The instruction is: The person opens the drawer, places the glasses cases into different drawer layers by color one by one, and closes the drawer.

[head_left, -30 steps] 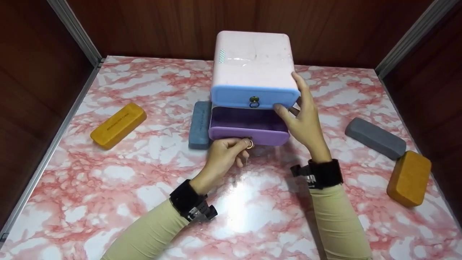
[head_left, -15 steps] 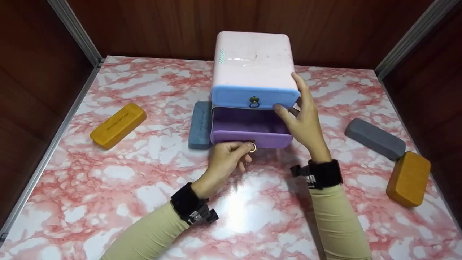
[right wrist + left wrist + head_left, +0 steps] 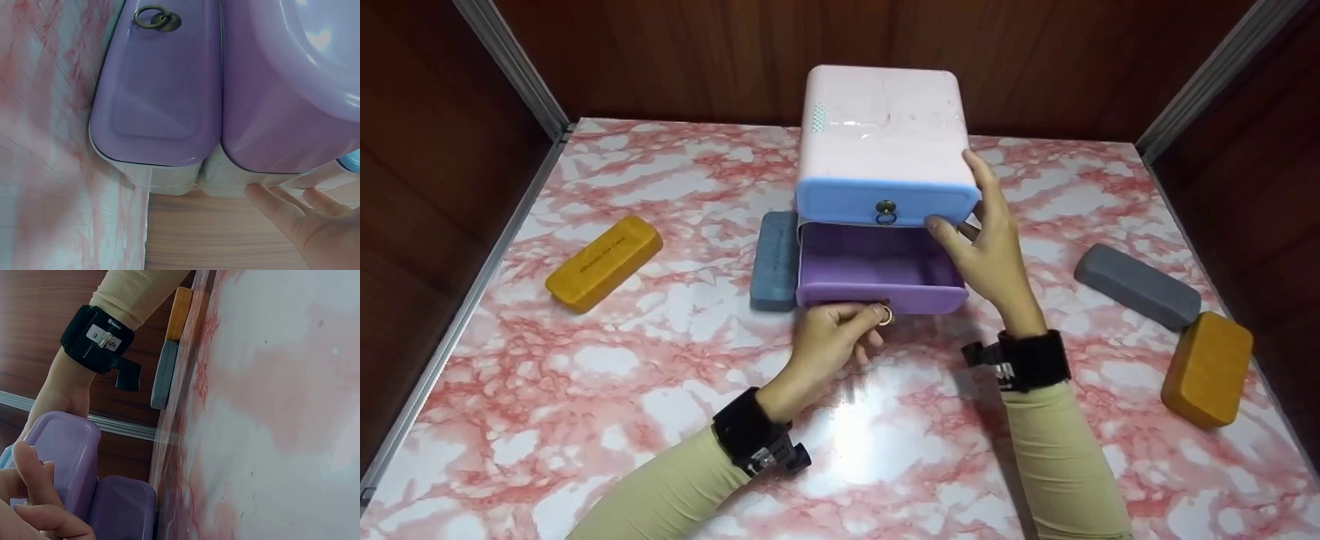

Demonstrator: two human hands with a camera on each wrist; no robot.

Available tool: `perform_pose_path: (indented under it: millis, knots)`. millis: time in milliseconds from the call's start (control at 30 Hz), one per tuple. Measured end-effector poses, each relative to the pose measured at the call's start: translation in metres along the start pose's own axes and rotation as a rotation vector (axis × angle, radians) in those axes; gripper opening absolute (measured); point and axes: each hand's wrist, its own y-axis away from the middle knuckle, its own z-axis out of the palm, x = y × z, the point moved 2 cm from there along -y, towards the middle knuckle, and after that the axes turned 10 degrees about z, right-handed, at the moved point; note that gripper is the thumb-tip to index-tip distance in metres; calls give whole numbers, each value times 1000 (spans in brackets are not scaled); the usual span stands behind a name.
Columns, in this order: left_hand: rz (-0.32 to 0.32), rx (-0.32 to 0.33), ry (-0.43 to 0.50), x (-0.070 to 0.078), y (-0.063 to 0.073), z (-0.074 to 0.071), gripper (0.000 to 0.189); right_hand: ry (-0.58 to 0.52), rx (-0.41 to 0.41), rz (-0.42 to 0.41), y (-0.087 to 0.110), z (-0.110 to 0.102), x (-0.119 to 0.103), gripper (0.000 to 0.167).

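Now, left hand (image 3: 834, 336) in a pinch on purple drawer's (image 3: 919, 299) ring (image 3: 891, 316), right hand (image 3: 990, 244) around cabinet's (image 3: 885, 142) edge, tabletop (image 3: 915, 442) room in front.

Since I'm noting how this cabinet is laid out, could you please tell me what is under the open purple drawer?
Under the open purple drawer is a second purple drawer, pushed in, with a brass-coloured ring pull. Its closed front hides whatever is inside.
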Motion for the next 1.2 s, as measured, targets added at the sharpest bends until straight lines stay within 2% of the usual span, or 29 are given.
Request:
perform_pose_path:
  millis: [200,400,567,833,1200]
  knots:
    - [-27,-10,47,-2,6,-2,25,6,2,-2,0,0,0,80]
    - [-14,-35,31,-4,12,-2,25,-4,-2,-5,-1,0,0,80]
    - [-36,-43,61,-4,16,-2,23,-19,-1,0,0,0,0,80]
    - [-8,-67,13,-5,21,-3,23,-16,-1,1,0,1,0,80]
    - [-32,-77,51,-6,27,-6,22,-14,-1,4,-1,1,0,80]
